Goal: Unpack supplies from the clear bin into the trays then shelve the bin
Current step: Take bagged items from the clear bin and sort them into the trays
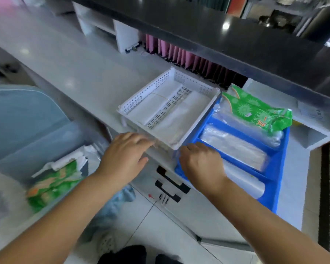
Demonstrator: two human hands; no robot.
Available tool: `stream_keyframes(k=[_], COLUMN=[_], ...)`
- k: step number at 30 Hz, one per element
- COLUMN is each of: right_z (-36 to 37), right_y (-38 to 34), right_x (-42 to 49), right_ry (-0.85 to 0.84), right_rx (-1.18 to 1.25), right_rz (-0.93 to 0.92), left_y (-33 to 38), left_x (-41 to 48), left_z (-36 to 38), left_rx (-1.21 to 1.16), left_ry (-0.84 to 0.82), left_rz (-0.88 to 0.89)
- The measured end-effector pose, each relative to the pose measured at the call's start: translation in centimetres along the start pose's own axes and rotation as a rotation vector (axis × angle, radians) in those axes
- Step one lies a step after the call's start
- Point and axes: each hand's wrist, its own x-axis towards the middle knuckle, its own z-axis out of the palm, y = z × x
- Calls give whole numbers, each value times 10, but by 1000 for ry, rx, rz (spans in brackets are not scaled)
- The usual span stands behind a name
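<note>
Head view, single frame, some motion blur at the left.

Layout: white perforated tray (168,109) sits on the grey counter (65,60), centre. Blue tray (274,168) is just beside it on the right, rims touching or nearly so. It has clear bag stacks (232,147) in its compartments and a green packet (255,111) lying across its far end. The white tray carries flat white sheets on either side of its divider.

Clear bin (36,149): low at the left, below counter level, under the left forearm. Not empty; a second green packet (53,185) and some white wrapping lie inside. This packet's long axis runs from near-left to far-right.

Left hand (126,155): fingers stretched forward and flat, tips at the white tray's near edge, nothing gripped that I can see.

Right hand (200,162): fingers curled downward at the corner where the two trays meet. Whether they hold a rim, a bag or nothing cannot be told.

Judgement: unpacking is partly done. The bin's contents lie down and to the left of both hands, so the left hand is clearly nearer. Reaching them calls for drawing that hand back and left off the counter edge.
</note>
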Motion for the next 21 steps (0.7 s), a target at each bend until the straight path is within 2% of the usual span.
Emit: stream_keyframes(k=[4, 10, 16, 21], right_z=[4, 25, 64, 113], right_y=[-69, -184, -285, -331], right_x=[41, 105, 158, 191], right_ry=[19, -38, -164, -359], right_rx=[25, 38, 48, 56], right_rz=[-136, -282, -366, -356], left_y=[-73, -195, -311, -374], left_x=[-44, -113, -168, -194], left_z=[-27, -58, -57, -25], left_rx=[60, 65, 28, -7], left_ry=[4, -8, -81, -185], left_rz=[-213, -433, -593, -703])
